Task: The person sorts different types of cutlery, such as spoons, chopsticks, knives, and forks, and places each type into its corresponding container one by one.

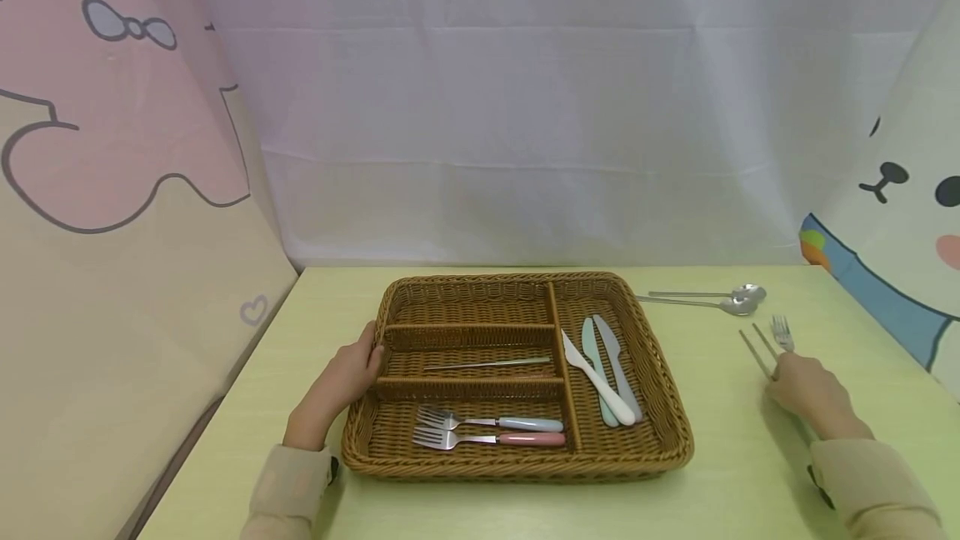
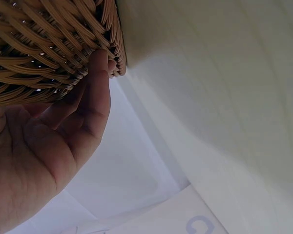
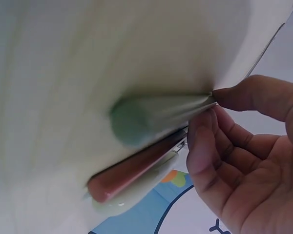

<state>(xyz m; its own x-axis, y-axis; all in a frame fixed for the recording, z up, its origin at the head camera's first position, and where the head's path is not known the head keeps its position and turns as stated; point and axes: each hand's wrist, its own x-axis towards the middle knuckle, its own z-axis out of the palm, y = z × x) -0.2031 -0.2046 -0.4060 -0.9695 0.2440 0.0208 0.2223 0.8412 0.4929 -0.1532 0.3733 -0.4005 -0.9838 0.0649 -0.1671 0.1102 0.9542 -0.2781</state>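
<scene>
Green-handled chopstick (image 3: 144, 119) is what I have in the right hand (image 1: 813, 394), pinched between thumb and index finger over the right part of the desk (image 1: 742, 457); its end is blurred in the right wrist view, and I can't tell whether it touches the surface. Just beside it there I see a reddish handle (image 3: 134, 168) and a pale handle (image 3: 129, 195) lying close together. From the head view, two thin metal tips poke out past my fingers, with a fork (image 1: 782, 333) next to them, tines toward the back edge. Two spoons (image 1: 740, 306) lie near the desk's back edge, toward the right corner, their handles pointing at the tray. My left hand (image 1: 348, 377) grasps the left rim of that wicker tray (image 1: 517, 467), which sits around the middle of the desk, well apart from the right hand. Inside, the front left compartment holds a blue-handled fork (image 1: 528, 423) and a pink-handled fork (image 1: 531, 439); the middle one holds a single chopstick (image 1: 495, 363). In the right compartment, a white knife (image 1: 603, 382) lies across a pale green knife (image 1: 591, 344), with a grey knife (image 1: 617, 357) beside them.
</scene>
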